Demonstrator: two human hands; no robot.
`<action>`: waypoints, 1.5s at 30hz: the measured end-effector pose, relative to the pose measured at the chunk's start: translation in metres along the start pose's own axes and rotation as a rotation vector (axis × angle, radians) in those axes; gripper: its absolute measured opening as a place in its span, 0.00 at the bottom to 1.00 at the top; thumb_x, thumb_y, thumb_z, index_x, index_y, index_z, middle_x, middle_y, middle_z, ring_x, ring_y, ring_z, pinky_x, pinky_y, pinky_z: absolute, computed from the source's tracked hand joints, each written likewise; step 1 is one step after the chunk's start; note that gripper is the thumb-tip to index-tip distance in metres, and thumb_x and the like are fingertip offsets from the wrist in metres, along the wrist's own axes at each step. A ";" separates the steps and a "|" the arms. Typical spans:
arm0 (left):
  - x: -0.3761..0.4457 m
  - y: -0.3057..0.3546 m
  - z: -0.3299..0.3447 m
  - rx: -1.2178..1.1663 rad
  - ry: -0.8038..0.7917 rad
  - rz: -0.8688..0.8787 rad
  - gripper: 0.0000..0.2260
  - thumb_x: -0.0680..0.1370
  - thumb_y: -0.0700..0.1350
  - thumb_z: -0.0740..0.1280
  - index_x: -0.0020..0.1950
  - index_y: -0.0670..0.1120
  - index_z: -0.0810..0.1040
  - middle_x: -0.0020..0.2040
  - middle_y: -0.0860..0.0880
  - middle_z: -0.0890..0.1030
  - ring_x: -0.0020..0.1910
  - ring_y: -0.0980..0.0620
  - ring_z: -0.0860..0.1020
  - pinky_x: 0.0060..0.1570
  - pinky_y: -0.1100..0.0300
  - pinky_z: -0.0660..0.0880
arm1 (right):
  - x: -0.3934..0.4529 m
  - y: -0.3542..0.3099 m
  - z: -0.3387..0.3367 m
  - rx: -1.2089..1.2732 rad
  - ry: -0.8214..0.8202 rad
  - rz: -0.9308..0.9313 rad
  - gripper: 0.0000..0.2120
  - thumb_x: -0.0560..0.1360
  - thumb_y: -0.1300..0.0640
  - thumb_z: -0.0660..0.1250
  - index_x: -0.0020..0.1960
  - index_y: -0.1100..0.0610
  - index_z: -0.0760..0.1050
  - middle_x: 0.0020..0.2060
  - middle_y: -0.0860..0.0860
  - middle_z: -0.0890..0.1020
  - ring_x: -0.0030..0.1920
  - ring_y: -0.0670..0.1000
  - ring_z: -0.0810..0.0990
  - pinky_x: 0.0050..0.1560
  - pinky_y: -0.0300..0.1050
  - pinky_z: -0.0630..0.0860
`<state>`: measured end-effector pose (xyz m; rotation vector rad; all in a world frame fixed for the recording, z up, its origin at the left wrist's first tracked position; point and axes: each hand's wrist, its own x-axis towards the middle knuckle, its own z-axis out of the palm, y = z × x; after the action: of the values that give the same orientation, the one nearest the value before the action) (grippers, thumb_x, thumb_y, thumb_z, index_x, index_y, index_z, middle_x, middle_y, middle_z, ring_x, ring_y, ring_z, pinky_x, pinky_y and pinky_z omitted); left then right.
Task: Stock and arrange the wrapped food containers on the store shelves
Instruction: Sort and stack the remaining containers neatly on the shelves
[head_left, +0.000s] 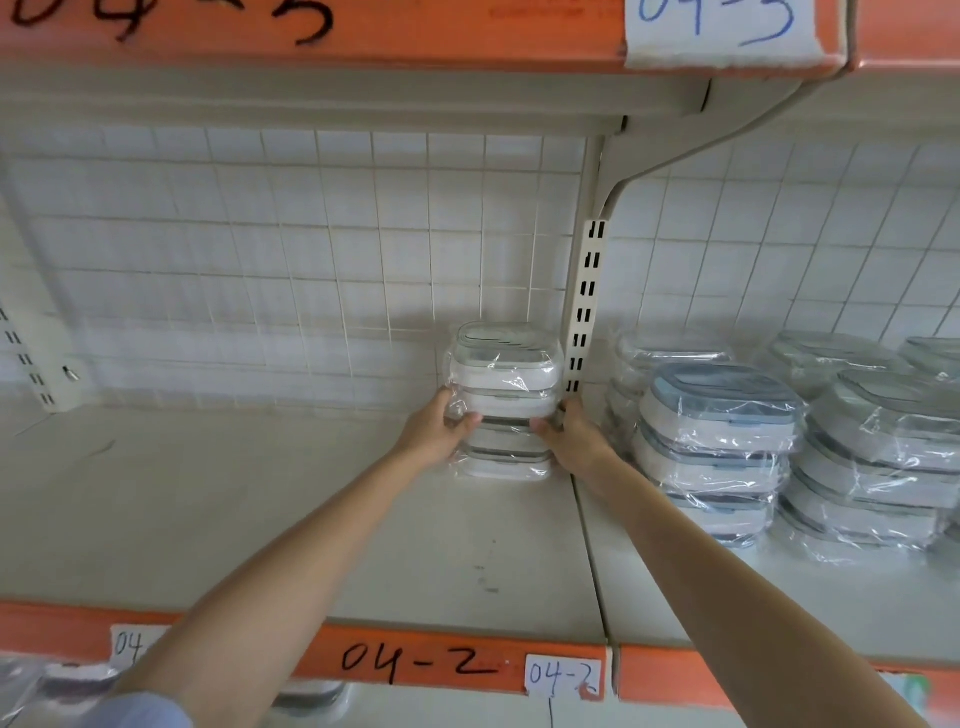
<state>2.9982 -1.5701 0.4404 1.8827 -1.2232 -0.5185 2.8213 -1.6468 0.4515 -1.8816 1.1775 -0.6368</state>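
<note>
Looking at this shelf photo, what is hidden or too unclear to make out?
- Head view, left hand and right hand: fingertips hidden behind the stack of containers.
- Containers' contents: plastic wrap and glare blur them.
- Containers at right: cut off by the frame edge.
- Lower-shelf containers: blurred, behind the arm.

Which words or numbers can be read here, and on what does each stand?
"04-3": black handwriting on the upper orange shelf edge strip.
"04-3": blue, white paper tag.
"04-2": black, lower orange shelf edge strip.
"04-2": blue, small white tag.
"04": partly hidden left tag.
Wrapped containers: nothing readable.
</note>
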 end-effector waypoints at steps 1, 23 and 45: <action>-0.001 0.002 0.001 -0.014 0.014 0.011 0.27 0.78 0.53 0.66 0.74 0.49 0.62 0.62 0.45 0.77 0.55 0.45 0.79 0.54 0.58 0.74 | -0.001 0.000 0.000 -0.019 0.004 -0.002 0.22 0.79 0.52 0.61 0.68 0.59 0.59 0.61 0.54 0.75 0.58 0.56 0.74 0.54 0.46 0.70; 0.019 0.044 -0.012 -0.066 0.183 0.180 0.28 0.76 0.55 0.67 0.73 0.46 0.67 0.65 0.49 0.75 0.57 0.54 0.74 0.52 0.66 0.65 | 0.000 -0.037 -0.014 0.025 0.302 -0.258 0.24 0.79 0.58 0.61 0.73 0.56 0.58 0.64 0.56 0.70 0.57 0.55 0.75 0.59 0.51 0.71; 0.017 0.051 -0.020 0.133 0.087 0.096 0.31 0.71 0.49 0.75 0.68 0.43 0.65 0.49 0.48 0.75 0.45 0.53 0.73 0.38 0.68 0.63 | 0.004 -0.056 -0.021 -0.393 0.210 -0.186 0.28 0.78 0.68 0.54 0.75 0.59 0.50 0.68 0.60 0.62 0.65 0.60 0.66 0.64 0.50 0.66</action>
<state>2.9915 -1.5878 0.4941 1.9244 -1.3108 -0.3070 2.8348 -1.6447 0.5102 -2.3202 1.3465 -0.7617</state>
